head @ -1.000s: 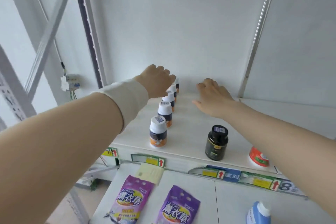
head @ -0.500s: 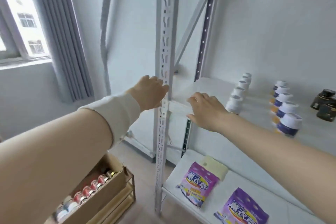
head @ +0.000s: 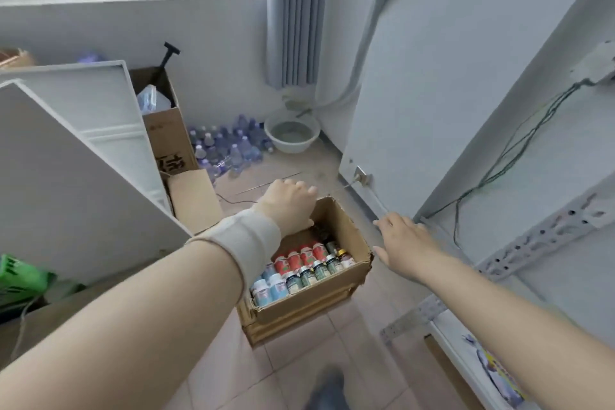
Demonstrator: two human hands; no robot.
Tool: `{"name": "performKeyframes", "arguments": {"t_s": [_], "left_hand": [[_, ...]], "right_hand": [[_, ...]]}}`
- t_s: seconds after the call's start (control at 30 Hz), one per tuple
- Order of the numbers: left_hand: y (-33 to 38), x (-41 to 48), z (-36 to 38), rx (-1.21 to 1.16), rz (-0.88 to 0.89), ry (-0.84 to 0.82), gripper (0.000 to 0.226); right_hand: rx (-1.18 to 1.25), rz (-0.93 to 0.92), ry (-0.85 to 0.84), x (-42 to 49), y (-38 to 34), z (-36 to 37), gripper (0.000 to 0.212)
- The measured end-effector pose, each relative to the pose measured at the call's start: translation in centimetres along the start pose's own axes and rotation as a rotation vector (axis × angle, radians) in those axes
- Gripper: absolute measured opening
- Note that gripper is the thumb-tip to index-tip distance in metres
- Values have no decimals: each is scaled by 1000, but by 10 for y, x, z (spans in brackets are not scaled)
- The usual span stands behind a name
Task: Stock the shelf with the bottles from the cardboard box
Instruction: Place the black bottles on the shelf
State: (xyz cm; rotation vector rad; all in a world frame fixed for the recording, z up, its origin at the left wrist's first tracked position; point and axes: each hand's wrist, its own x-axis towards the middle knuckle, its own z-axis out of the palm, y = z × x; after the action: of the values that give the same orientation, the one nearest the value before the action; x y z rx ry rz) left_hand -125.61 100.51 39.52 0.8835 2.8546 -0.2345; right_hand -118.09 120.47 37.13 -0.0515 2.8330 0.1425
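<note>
An open cardboard box [head: 346, 233] sits on stacked wooden crates on the floor. Inside stand several small bottles [head: 301, 268] with red, blue and dark labels. My left hand [head: 291, 206], a white band on its wrist, hovers over the box's far end with fingers pointing down, holding nothing visible. To the right of the box my right hand [head: 401, 240] hangs empty with fingers spread. The shelf [head: 545, 236], a white metal rack, runs along the right edge.
White boards [head: 66, 160] lean at the left, with more cardboard boxes [head: 173, 143] behind them. Several plastic water bottles [head: 229, 146] and a basin [head: 292, 135] lie on the floor by the curtain. Green wires [head: 509, 156] hang along the rack. My shoe [head: 327, 388] shows at the bottom.
My view has swung from the shelf with its rows of bottles down and left to the box on the floor. Both hands left the shelf and now reach toward the box.
</note>
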Motion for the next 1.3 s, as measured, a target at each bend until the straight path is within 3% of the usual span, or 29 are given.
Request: {"name": "performKeyframes", "arguments": {"t_s": [0.2, 0.37, 0.53, 0.67, 0.87, 1.03, 1.17, 1.3], "left_hand": [[-29, 87, 99, -212, -141, -234, 49], [-22, 165, 196, -549, -328, -474, 52], [-8, 239, 308, -939, -563, -610, 56], [5, 299, 381, -1185, -773, -571, 58], [26, 369, 445, -1402, -903, -446, 52], [33, 385, 448, -1493, -947, -364, 46], [24, 366, 442, -1485, -1044, -343, 27], [9, 325, 441, -1677, -1142, -303, 43]], "right_hand": [[49, -61, -154, 130, 1, 61, 49], [53, -113, -391, 213, 12, 146, 43], [162, -87, -502, 290, 21, 233, 44], [325, -65, -494, 336, 17, 291, 44], [389, -16, -458, 371, 18, 345, 47], [257, -69, -477, 379, 17, 352, 44], [118, -107, -477, 396, 9, 348, 47], [39, -150, -556, 417, 4, 350, 41]]}}
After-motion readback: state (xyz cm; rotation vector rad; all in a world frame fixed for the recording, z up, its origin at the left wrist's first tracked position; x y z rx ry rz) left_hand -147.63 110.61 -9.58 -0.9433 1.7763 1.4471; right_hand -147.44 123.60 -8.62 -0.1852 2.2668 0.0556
